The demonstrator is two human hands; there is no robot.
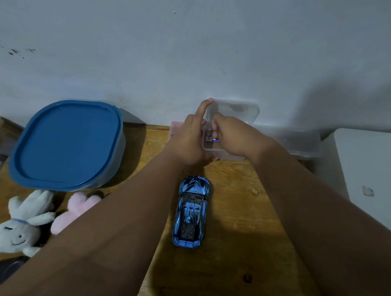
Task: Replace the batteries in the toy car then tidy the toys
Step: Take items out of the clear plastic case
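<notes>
Fingers [214,128] of the right hand [235,138] were bunched together and curled down into the clear box [226,155], pinching at a small labelled bit [211,139] on its floor, prob a battery but too small to read tbh. Toy car [191,212] sat roof up on the table [241,240], on the near side of the box and apart from it, between the two forearms. Its long axis ran straight from the person toward the box, so anything lifted out would have to come back toward the body to reach it. Both hands looked about equally close to the car imo, w/ the left hand [190,145] maybe a touch more in line w/ it. Roof was up, so I'd guess the car needed flipping before any cell went in.

Left index finger [203,108] was straight and pressed on the lid [237,109], propping it up toward the room wall [172,44]. Rest of that hand was folded against the box's left side, thumb tip showing along the near edge, so it looked like it held the box steady.

Further out: blue tub [65,143] w/ its cover on at the left, white bunny plush [20,224] and pink plush [78,207] in front of it, a second clear container [303,142] beyond the right forearm, and a dark object [2,271] at the bottom-left corner, couldn't tell what
</notes>
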